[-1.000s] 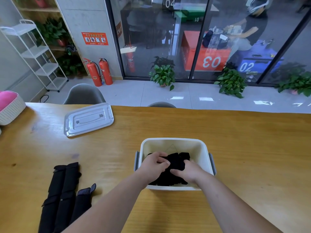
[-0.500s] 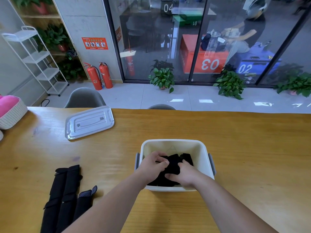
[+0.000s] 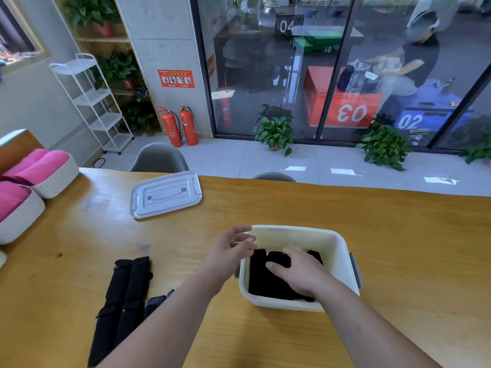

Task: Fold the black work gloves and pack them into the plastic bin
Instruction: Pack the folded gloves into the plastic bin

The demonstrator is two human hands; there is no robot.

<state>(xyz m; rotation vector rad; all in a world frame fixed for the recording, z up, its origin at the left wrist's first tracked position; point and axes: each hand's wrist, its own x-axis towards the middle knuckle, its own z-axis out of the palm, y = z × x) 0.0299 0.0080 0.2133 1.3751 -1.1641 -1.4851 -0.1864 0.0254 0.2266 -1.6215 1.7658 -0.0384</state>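
The right hand [image 3: 297,272] lies palm down inside the plastic bin [image 3: 341,244], fingers laid out fairly flat on the folded black work gloves [image 3: 263,278] packed there. It covers the middle of that dark pile, so how many gloves are in the bin, and how they are folded, cannot be made out. The pile fills the bin's near half, and the pale far wall shows bare above it.

The left hand [image 3: 229,252] holds nothing. Its fingers are loosely spread at the bin's left rim, near the far corner, and whether the fingertips touch the rim cannot be told. This hand and wrist hide the bin's left handle; the grey right handle [image 3: 356,269] shows.

To the left on the wooden surface [image 3: 398,229], well apart from the bin, more black gloves [image 3: 125,293] lie stretched out side by side. The left forearm crosses their near end, and only a dotted corner of one shows beside it.

Farther back on the left lies the bin's clear lid [image 3: 164,193], flat, handle side up. At the left edge stand two white woven baskets [image 3: 57,179] with pink fabric in them; the nearer one is cut off by the frame.
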